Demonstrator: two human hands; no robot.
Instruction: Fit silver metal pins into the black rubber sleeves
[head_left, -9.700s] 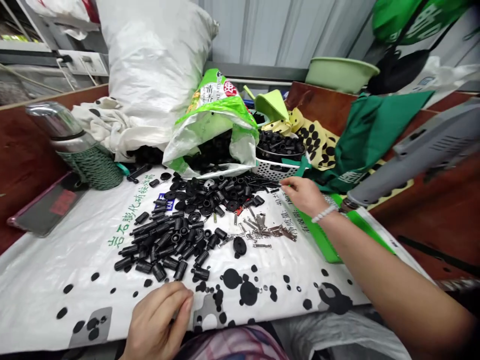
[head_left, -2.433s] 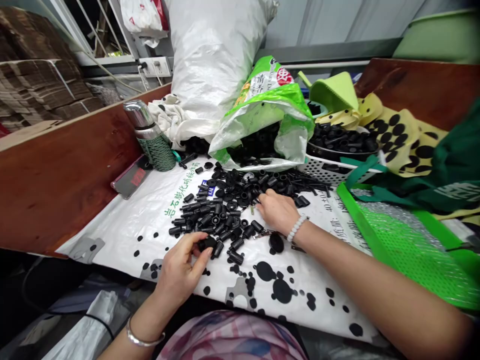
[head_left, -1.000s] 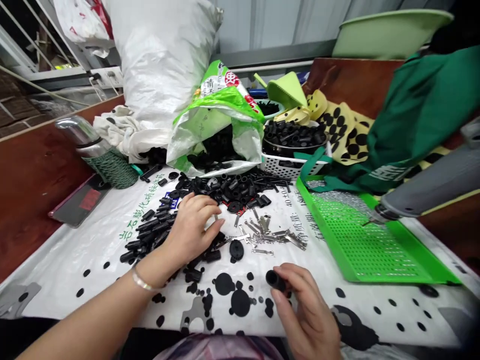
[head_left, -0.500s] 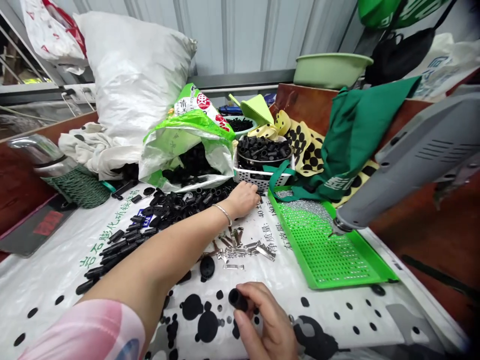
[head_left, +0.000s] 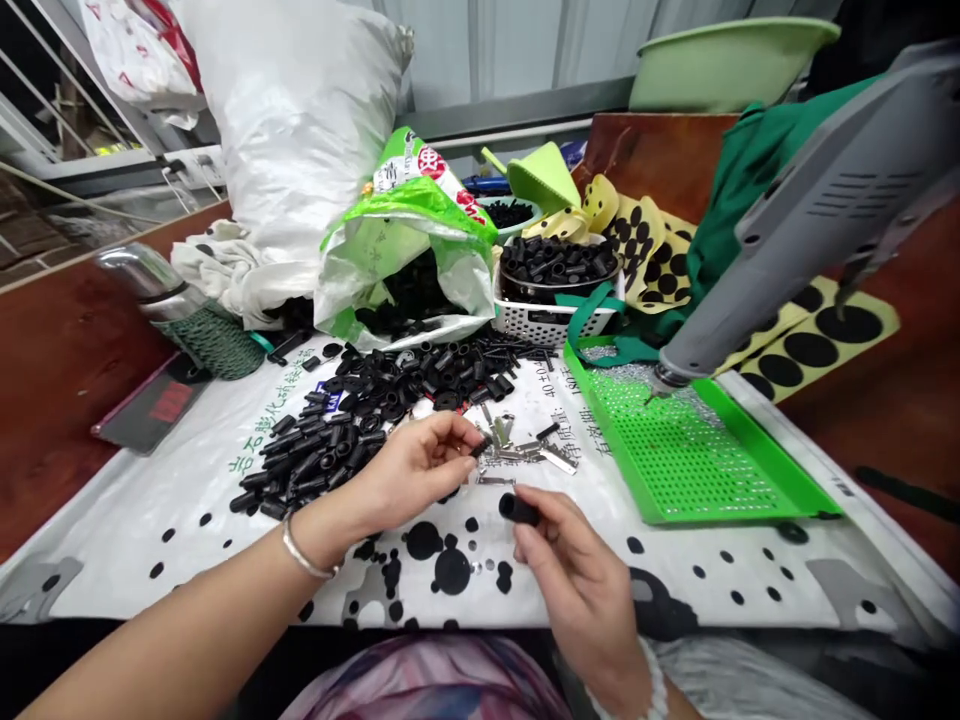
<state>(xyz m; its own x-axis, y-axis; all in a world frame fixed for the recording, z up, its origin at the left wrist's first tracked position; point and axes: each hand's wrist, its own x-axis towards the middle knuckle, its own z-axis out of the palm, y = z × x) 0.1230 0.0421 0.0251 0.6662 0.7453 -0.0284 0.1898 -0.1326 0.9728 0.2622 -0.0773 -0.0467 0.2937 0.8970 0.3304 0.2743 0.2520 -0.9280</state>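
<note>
My right hand [head_left: 577, 560] pinches a short black plastic tube [head_left: 517, 508], its open end facing left. Just left of it, my left hand [head_left: 416, 462] is closed with thumb and fingertips on a small black part [head_left: 482, 446], mostly covered by the fingers, so its kind is unclear. Flat metal clips [head_left: 536, 452] lie in a loose heap past the fingertips. Behind the left wrist spreads a big pile of black plastic tubes [head_left: 330, 440] with some round black discs among them.
A grey power screwdriver [head_left: 780, 220] slants in from the right, its tip over a green perforated tray [head_left: 697, 480] of small metal pieces. A white basket [head_left: 525, 318] with black tubes, an open bag [head_left: 352, 270] and a flask [head_left: 187, 315] line the back.
My left hand has come back from the far side of the pile, near the basket, towards my right hand, with a small black part in its fingers. My right hand still holds the tube.
</note>
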